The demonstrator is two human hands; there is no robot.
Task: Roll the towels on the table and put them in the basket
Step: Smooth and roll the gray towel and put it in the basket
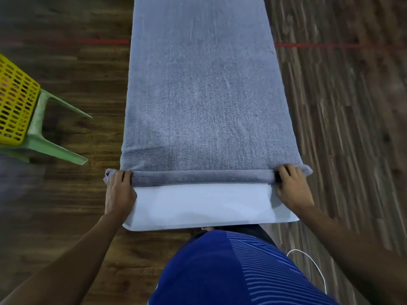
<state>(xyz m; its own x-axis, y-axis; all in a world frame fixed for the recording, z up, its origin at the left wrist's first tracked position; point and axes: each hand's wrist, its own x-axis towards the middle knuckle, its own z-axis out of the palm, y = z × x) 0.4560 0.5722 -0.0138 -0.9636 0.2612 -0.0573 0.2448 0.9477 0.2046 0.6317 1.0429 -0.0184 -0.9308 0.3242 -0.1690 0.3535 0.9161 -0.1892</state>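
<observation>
A long grey-blue towel (204,89) lies flat along a narrow white table (202,208), stretching away from me. Its near end is turned over into a thin roll (202,177) across the table's width. My left hand (120,190) grips the roll's left end, fingers curled over it. My right hand (290,186) grips the right end the same way. A yellow perforated basket (15,102) stands at the left edge of the view.
The basket sits on a green plastic stool (44,137) on the dark wooden floor to my left. A red line (315,45) crosses the floor behind the table. A white cable (312,263) hangs near my right hip.
</observation>
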